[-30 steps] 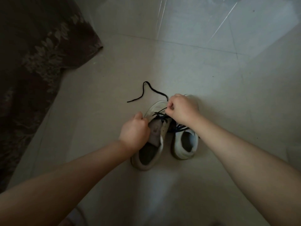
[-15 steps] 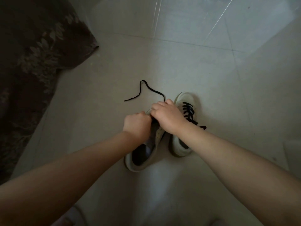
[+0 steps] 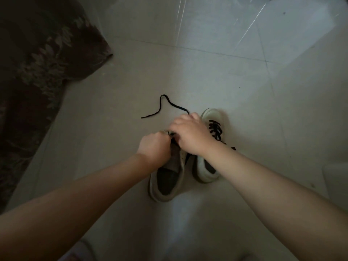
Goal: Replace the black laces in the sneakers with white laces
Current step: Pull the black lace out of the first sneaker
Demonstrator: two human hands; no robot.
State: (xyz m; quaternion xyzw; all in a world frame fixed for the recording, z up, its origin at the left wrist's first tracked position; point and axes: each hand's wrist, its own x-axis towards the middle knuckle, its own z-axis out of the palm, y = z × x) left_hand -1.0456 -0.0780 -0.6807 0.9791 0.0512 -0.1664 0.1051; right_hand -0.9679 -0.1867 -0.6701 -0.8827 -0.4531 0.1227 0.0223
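Where glossy pale tile floor (image 3: 216,72) fills frame, dark leaf-patterned rug (image 3: 37,63) upper left; left hand (image 3: 153,147) grips left sneaker (image 3: 167,181) tongue, right hand (image 3: 190,134) pinches black lace (image 3: 162,106), centre; right sneaker (image 3: 209,147) just beside, laced.

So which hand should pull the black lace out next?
Probably the right hand. It sits over the left sneaker's front, where the loose black lace comes out across the floor. The left hand grips that sneaker's tongue area, steadying it.
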